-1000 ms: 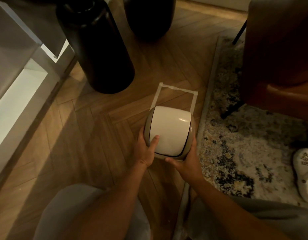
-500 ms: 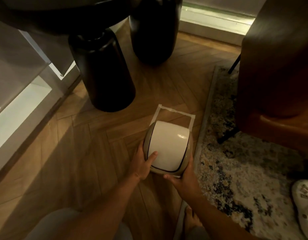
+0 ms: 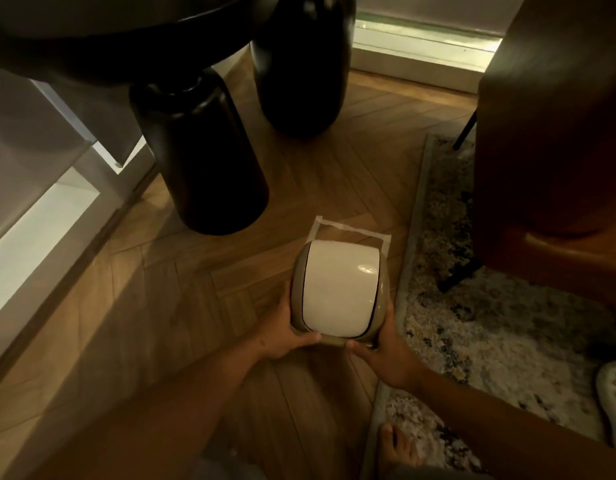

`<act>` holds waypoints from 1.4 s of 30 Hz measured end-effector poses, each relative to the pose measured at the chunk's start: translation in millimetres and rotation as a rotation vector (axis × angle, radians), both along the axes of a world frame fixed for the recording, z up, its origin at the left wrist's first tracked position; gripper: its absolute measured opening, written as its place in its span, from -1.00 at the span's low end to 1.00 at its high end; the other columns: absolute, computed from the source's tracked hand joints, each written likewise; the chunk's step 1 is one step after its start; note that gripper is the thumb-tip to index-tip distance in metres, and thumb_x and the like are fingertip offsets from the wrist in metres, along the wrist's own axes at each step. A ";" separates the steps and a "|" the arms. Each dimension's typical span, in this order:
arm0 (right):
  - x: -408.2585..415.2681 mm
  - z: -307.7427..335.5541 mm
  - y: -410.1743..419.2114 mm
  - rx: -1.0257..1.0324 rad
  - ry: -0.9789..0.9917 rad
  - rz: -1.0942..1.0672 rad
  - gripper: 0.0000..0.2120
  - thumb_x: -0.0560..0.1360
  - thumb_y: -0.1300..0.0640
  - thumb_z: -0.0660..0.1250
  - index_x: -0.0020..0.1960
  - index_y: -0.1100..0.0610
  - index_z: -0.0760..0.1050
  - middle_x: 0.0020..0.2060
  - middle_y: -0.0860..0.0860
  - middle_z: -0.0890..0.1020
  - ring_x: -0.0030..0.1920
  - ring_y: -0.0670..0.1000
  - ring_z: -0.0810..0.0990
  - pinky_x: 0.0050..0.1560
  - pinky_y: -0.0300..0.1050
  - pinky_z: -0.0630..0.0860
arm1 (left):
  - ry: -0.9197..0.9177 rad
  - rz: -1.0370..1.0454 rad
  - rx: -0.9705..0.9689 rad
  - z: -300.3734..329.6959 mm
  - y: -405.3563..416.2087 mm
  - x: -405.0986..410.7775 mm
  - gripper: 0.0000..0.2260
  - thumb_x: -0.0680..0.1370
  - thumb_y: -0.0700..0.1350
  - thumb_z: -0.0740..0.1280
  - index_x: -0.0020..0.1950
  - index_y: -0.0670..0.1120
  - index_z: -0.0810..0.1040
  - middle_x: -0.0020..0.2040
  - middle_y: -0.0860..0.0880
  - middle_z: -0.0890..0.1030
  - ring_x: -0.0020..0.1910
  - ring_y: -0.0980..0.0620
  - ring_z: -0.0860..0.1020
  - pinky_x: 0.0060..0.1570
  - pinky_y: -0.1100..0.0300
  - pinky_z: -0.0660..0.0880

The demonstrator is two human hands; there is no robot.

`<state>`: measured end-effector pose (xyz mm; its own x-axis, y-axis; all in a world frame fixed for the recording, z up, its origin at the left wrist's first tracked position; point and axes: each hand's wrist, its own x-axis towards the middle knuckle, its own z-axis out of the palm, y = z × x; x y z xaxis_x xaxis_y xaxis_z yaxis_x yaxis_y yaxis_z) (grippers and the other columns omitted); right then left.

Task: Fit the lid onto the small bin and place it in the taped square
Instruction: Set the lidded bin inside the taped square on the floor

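The small bin (image 3: 382, 299) is beige with a cream swing lid (image 3: 337, 289) sitting on top of it. I see it from above, over the wooden floor. My left hand (image 3: 282, 332) grips its left near side and my right hand (image 3: 382, 351) grips its right near side. The taped square (image 3: 351, 232) is white tape on the floor; only its far edge and corners show beyond the bin. Whether the bin rests on the floor or hangs above it cannot be told.
Two black rounded table legs (image 3: 202, 161) (image 3: 299, 71) stand beyond the square. A patterned rug (image 3: 500, 323) lies to the right, with a brown chair (image 3: 549, 133) on it. A white shelf unit (image 3: 33, 220) runs along the left. My bare foot (image 3: 396, 448) is near the bottom.
The camera has risen and pulled back. Both hands have slid lower on the bin's near side, the left thumb leaving the lid. The bin stays over the square's near part.
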<state>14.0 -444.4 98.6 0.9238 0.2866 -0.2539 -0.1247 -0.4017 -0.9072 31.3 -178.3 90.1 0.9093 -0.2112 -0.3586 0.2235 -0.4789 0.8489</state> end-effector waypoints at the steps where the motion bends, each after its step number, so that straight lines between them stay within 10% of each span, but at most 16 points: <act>1: 8.3 3.4 -3.9 0.003 -0.001 0.014 0.15 0.45 0.08 0.58 0.65 -0.05 -0.25 0.57 -0.07 0.30 0.52 -0.11 0.37 0.40 -0.07 0.51 | -0.008 0.011 -0.014 0.0 -2.8 3.8 0.15 0.23 0.27 0.62 0.58 0.32 -0.10 0.48 0.23 0.32 0.45 0.22 0.33 0.38 0.10 0.40; 10: 45.3 1.0 1.2 -0.008 -0.057 0.011 0.12 0.46 0.10 0.57 0.59 -0.34 -0.22 0.51 -0.29 0.33 0.47 -0.30 0.37 0.40 -0.24 0.46 | -0.074 0.079 0.013 -8.6 4.5 38.2 0.07 0.22 0.23 0.63 0.58 0.24 0.08 0.38 0.33 0.35 0.35 0.38 0.34 0.33 0.27 0.38; 15: 55.7 -9.2 -0.5 0.017 -0.026 -0.020 0.12 0.49 0.19 0.53 0.66 -0.07 -0.27 0.55 -0.22 0.29 0.50 -0.19 0.38 0.39 0.00 0.51 | -0.059 0.056 -0.008 -14.9 -3.3 55.0 0.10 0.30 0.13 0.63 0.62 0.23 -0.06 0.43 0.35 0.27 0.35 0.46 0.27 0.13 0.63 0.28; 19: 68.9 -13.5 -3.2 0.045 -0.018 0.003 0.12 0.52 0.25 0.50 0.65 -0.07 -0.33 0.57 -0.22 0.28 0.54 -0.13 0.34 0.43 0.12 0.47 | 0.010 0.033 -0.020 -17.1 -3.0 69.5 0.08 0.40 0.06 0.58 0.62 0.22 -0.18 0.55 0.10 0.25 0.44 0.20 0.25 0.35 0.32 0.26; 23: 84.0 -20.5 -1.0 0.058 -0.018 -0.040 0.12 0.54 0.35 0.45 0.65 -0.03 -0.37 0.60 -0.19 0.23 0.57 -0.09 0.30 0.46 0.20 0.43 | -0.001 0.006 -0.003 -18.8 -4.0 93.3 0.06 0.43 0.01 0.56 0.63 0.17 -0.19 0.56 0.08 0.22 0.43 0.22 0.21 0.21 0.57 0.20; 29: 121.9 -17.3 5.3 0.061 -0.002 -0.054 0.14 0.53 0.38 0.45 0.62 0.04 -0.43 0.59 -0.02 0.21 0.50 -0.14 0.34 0.48 0.10 0.41 | -0.011 -0.036 0.063 -6.0 -3.1 139.7 0.09 0.42 -0.04 0.58 0.65 0.05 -0.19 0.59 -0.01 0.20 0.51 0.11 0.19 0.44 0.27 0.19; 36: 176.4 -22.6 -3.6 0.050 0.072 0.020 0.21 0.54 0.32 0.46 0.56 -0.06 -0.57 0.59 0.17 0.23 0.31 0.08 0.43 -0.10 -0.43 0.54 | -0.039 0.010 0.113 -7.7 -10.6 181.8 0.10 0.33 0.06 0.62 0.63 0.13 -0.07 0.59 -0.01 0.22 0.54 -0.02 0.20 0.51 -0.02 0.20; 42: 212.0 -17.4 -10.0 0.019 0.129 -0.030 0.23 0.52 0.23 0.51 0.56 -0.23 -0.51 0.45 -0.09 0.24 0.07 0.06 0.62 -0.33 -0.21 0.64 | -0.088 0.010 0.126 -11.4 -14.3 218.4 0.09 0.27 0.12 0.62 0.62 0.12 0.01 0.57 0.00 0.27 0.52 0.00 0.24 0.44 0.08 0.23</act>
<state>226.0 -454.4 81.2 0.8923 0.2650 -0.3655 -0.2523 -0.3788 -0.8904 249.7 -192.6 78.7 0.9401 -0.1601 -0.3010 0.1567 -0.5811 0.7986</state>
